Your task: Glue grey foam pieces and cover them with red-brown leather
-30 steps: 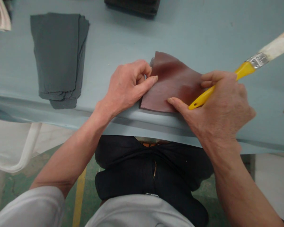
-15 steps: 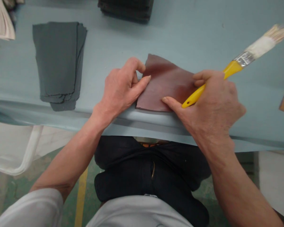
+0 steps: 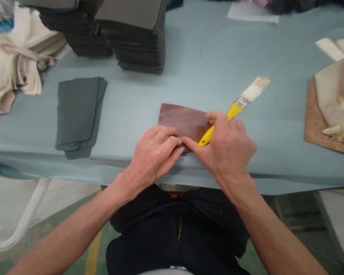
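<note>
A reddish-brown leather-like piece (image 3: 180, 116) lies at the table's front edge, its near part covered by my fingers. My left hand (image 3: 156, 152) is closed, fingertips and thumb pinching the piece's near edge. Held in my right hand (image 3: 229, 147) is a paintbrush (image 3: 234, 110) with a yellow handle, its pale bristles pointing away to the upper right. The right thumb tip presses on the piece beside my left fingertips, and the right index finger touches its right edge.
A fanned stack of dark grey-green pieces (image 3: 77, 112) lies to the left. Behind it rise tall dark stacks (image 3: 134, 38) and a heap of cream strips (image 3: 25, 57). On the right sits a brown board (image 3: 313, 118) bearing a pale crusted container (image 3: 328, 91). Blue-grey sheeting (image 3: 275, 152) covers the table.
My left hand has moved from the piece's left edge to its near edge, close to my right thumb. The view has shifted, showing more of the table's far side. The brush stays in my right hand.
</note>
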### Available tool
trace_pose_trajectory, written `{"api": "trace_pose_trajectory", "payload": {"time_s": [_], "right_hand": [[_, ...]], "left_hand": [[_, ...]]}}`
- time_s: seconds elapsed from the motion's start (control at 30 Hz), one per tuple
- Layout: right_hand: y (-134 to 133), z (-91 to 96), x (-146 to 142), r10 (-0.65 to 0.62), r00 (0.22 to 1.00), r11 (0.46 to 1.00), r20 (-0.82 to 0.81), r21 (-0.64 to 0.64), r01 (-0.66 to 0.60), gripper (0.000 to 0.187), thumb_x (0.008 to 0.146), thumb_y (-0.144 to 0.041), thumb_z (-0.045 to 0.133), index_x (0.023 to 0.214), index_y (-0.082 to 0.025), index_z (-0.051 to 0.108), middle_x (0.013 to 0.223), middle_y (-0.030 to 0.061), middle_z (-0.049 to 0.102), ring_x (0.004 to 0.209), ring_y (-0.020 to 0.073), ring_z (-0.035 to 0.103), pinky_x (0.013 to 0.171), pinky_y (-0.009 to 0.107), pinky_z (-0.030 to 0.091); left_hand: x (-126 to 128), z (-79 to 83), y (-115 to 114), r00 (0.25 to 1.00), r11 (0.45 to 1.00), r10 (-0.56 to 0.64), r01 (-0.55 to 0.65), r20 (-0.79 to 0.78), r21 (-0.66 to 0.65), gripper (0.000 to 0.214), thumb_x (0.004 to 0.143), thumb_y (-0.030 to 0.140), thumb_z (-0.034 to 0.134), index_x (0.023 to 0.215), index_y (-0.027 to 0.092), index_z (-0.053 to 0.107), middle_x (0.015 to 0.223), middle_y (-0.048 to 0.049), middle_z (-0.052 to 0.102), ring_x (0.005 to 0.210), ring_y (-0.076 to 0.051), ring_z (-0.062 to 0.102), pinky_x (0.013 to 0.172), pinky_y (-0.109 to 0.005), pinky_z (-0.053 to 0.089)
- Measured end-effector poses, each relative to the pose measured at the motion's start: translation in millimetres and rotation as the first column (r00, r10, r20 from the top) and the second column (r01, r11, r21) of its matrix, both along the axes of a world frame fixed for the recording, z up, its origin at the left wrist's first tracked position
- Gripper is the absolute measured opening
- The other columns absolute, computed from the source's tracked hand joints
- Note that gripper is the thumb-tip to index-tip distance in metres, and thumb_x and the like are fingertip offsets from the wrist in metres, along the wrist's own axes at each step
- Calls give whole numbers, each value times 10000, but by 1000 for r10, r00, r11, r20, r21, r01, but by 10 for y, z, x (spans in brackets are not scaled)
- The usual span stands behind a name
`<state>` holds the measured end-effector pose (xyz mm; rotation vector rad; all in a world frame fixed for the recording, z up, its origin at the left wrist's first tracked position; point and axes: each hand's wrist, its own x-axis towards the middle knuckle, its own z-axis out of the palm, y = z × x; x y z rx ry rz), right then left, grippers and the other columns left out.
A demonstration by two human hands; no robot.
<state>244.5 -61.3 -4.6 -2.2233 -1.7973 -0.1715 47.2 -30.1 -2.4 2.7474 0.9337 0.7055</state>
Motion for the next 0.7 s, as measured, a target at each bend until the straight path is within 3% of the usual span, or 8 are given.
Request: {"api": "trace_pose_trajectory", "payload": {"time_s": [0.2, 0.5, 0.7], "right_hand": [[-9, -57, -12, 22, 997, 990, 75, 135, -32, 705, 816, -720, 826, 1245, -187, 655, 943, 96, 675, 894, 289, 590, 643, 350, 301], [-17, -28, -28, 2, 998, 991, 61, 130, -10, 710, 783, -702, 872, 1237, -201, 653, 929, 79, 677, 882, 268, 595, 642, 337, 291], [-26, -33, -14, 23, 999, 991, 43, 131, -28, 660, 810, -660, 868, 1235, -204, 652, 958, 86, 691, 903, 270, 589, 653, 343, 301]], "left_hand": [[-4, -31, 52, 993, 994, 108, -109, -56, -6, 251, 1098, 300, 540, 1259, 132, 635, 1322, -180, 726, 1257, -318, 674, 1087, -494, 565], [48, 52, 156, 926, 983, 181, -168, -332, 69, 481, 1111, 307, 445, 1486, 43, 590, 1592, -218, 600, 1454, -406, 588, 1169, -576, 526], [139, 67, 277, 862, 974, 209, -224, -462, 22, 589, 1118, 341, 411, 1608, 20, 468, 1720, -239, 431, 1582, -406, 461, 1243, -618, 465]]}}
